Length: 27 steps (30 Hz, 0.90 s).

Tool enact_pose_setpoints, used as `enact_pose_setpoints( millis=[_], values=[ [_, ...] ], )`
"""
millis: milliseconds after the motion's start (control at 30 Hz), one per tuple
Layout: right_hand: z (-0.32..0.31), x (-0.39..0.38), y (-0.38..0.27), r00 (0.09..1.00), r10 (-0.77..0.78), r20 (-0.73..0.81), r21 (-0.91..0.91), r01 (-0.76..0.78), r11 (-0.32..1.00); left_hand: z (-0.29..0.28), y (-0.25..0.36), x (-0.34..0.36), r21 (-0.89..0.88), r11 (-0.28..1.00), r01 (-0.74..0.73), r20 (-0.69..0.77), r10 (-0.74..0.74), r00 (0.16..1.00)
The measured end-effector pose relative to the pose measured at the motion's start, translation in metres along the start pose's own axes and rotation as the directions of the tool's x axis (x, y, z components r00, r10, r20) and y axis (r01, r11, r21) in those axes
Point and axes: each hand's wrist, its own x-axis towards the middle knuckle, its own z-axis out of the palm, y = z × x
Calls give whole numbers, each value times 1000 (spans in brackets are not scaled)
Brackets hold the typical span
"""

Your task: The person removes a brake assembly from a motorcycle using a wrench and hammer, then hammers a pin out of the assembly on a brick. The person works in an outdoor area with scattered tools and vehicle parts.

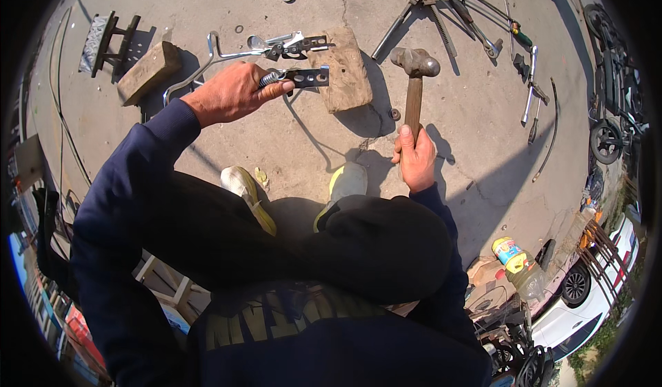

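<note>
My left hand (224,96) is closed around a bent-tube metal stand (213,51), near a coil spring on it. Two black slotted brackets (310,78) at the stand's end lie on a worn wooden block (352,80). The other leg, also with a spring, runs beyond my fingers. To the right, my right hand (416,159) grips a hammer (414,101) by its wooden handle. The hammer's rounded steel head points away from me, raised beside the block and apart from it.
A second wooden block (149,72) and a small black metal frame (110,46) lie at left. Pliers, wrenches (530,87), a screwdriver (522,37) and other tools spread at upper right. A small nut-like ring (395,114) lies near the block. A plastic bottle (522,271) lies at lower right.
</note>
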Motion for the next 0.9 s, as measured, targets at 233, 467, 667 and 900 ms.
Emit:
enact_pose_setpoints(
  millis=[233,467,667,900],
  values=[
    [73,36,-34,982,-187,34,-451,182,874,3,9,-1,-6,998,-59,1,59,998],
    [110,38,-13,995,-95,-7,-603,72,794,-4,2,-6,63,994,-87,-8,87,996],
    [104,38,-29,998,-57,-17,-590,36,807,3,3,-3,5,973,-233,-195,229,954],
    [98,50,-27,982,-191,2,-543,161,824,-23,8,7,-121,990,-79,-107,66,992]
  ],
)
